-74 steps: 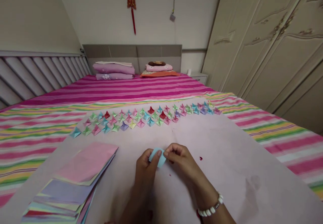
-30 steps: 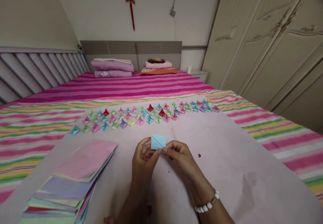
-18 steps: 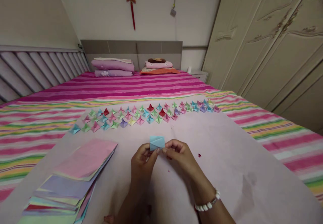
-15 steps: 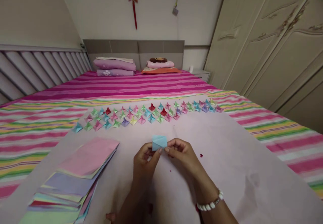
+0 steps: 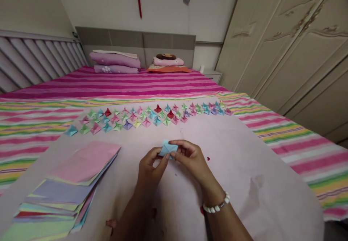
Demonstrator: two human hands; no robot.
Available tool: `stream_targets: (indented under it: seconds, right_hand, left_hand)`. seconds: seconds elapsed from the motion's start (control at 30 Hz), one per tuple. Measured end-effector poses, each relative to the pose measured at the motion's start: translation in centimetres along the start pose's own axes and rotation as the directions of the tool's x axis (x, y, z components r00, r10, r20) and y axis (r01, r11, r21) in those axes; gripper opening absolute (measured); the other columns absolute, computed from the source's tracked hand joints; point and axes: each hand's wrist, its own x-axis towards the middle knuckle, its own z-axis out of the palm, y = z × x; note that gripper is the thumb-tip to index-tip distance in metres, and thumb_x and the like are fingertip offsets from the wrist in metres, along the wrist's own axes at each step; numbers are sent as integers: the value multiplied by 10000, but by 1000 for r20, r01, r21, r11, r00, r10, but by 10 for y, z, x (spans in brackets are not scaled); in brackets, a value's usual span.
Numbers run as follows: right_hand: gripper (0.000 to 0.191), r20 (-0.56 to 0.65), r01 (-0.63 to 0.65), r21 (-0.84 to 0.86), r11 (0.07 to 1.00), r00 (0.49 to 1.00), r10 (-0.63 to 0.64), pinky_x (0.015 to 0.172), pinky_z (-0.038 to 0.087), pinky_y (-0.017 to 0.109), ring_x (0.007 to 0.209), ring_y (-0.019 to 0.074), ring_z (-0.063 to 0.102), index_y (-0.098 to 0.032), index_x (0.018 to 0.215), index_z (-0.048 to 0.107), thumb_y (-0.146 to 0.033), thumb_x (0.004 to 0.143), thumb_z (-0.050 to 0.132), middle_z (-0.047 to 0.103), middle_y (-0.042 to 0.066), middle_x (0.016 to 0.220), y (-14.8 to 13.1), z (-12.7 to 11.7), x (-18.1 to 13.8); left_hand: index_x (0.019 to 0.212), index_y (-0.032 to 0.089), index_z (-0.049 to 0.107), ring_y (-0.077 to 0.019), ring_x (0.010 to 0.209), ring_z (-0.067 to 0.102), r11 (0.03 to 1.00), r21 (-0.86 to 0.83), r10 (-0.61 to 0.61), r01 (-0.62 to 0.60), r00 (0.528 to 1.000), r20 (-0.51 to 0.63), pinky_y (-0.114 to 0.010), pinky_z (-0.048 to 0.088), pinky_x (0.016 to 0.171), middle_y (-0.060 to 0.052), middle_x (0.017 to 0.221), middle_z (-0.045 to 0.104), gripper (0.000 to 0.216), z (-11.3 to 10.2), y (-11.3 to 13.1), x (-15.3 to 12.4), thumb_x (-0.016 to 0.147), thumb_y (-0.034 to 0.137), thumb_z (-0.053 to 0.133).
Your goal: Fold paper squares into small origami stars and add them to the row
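A small folded light-blue paper [image 5: 167,149] is pinched between both my hands just above a pale pink board [image 5: 244,150] laid on the bed. My left hand [image 5: 149,166] grips its lower left edge with thumb and fingers closed. From the right, my right hand [image 5: 189,156], with a white bead bracelet on its wrist, closes its fingertips on the top and right side. Beyond the hands, several small folded paper shapes [image 5: 148,115] in many colours lie in rows across the board.
A fanned stack of coloured paper sheets [image 5: 65,192], pink on top, lies at the left front. The striped bedspread [image 5: 130,88] stretches back to folded bedding [image 5: 115,61] at the headboard. A cream wardrobe [image 5: 293,49] stands along the right.
The blue paper stood upright as a flat square with a diagonal crease; now it is lower and folded more compactly between my fingers. The view has tilted slightly downward.
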Motion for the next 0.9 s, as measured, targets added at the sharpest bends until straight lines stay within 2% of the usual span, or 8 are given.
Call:
stream_targets:
  seconds: [0.13, 0.2, 0.3, 0.4, 0.5, 0.67, 0.8, 0.9]
  right_hand:
    - [228, -40, -27, 13, 1000, 999, 28, 551, 399, 266, 549, 121, 495, -185, 831, 710, -300, 645, 775, 571, -23, 594, 0, -1, 1]
    - [320, -36, -25, 61, 998, 999, 28, 563, 418, 265, 580, 126, 531, -198, 926, 696, -283, 631, 786, 614, -12, 669, 0, -1, 2]
    - [442, -25, -23, 113, 993, 999, 26, 583, 448, 264, 622, 132, 567, -212, 1030, 666, -265, 614, 802, 640, -7, 734, 1, -2, 2]
    - [380, -20, -24, 115, 993, 999, 27, 593, 472, 261, 627, 128, 576, -195, 971, 685, -263, 617, 806, 650, 3, 736, 2, -1, 3]
    - [397, -19, 2, 135, 991, 1000, 0, 573, 480, 246, 612, 113, 587, -213, 1014, 689, -245, 634, 800, 665, 3, 780, 4, -1, 3]
    - [332, -2, 2, 109, 994, 1000, -2, 545, 486, 252, 537, 115, 581, -208, 978, 720, -245, 655, 787, 657, -16, 624, 3, -1, 2]
    - [257, -1, -18, 72, 997, 1000, 19, 531, 479, 245, 500, 113, 570, -188, 911, 739, -250, 665, 780, 628, -23, 522, -1, 0, 1]
    - [227, 5, -40, 76, 996, 999, 40, 514, 471, 232, 478, 105, 562, -182, 865, 743, -249, 653, 786, 633, -21, 516, -2, 1, 0]
  left_hand:
    - [903, 173, 672, -182, 789, 634, 998, -64, -25, 26, 1000, 13, -286, 491, 762, -56, 851, 700, 158, 1, -5, -1, 784, 272, 641]
    - [1002, 171, 632, -191, 852, 645, 993, -111, -36, 35, 999, -11, -289, 493, 776, -72, 923, 701, 244, 1, -8, -1, 776, 257, 659]
    - [1110, 171, 544, -191, 873, 658, 984, -174, -50, 42, 998, -42, -292, 496, 773, -74, 919, 699, 388, 2, -10, 0, 755, 226, 688]
    - [1047, 178, 538, -179, 845, 663, 977, -213, -15, -5, 996, -90, -276, 497, 739, -61, 904, 694, 371, 4, -9, 1, 722, 207, 715]
    - [949, 185, 566, -167, 805, 663, 973, -228, 4, -33, 992, -126, -261, 493, 700, -43, 888, 684, 291, 5, -9, 1, 706, 211, 725]
    - [885, 182, 599, -162, 798, 652, 974, -225, -29, 17, 998, -49, -274, 494, 723, -52, 941, 678, 207, 2, -12, 1, 720, 228, 717]
    - [866, 174, 623, -142, 680, 621, 975, -204, -83, 84, 996, 13, -267, 486, 678, -24, 770, 672, 181, -2, -13, 1, 736, 268, 709]
    - [839, 168, 652, -134, 654, 606, 975, -205, -87, 88, 996, 14, -249, 477, 645, -12, 715, 665, 148, -1, -9, 1, 741, 268, 703]
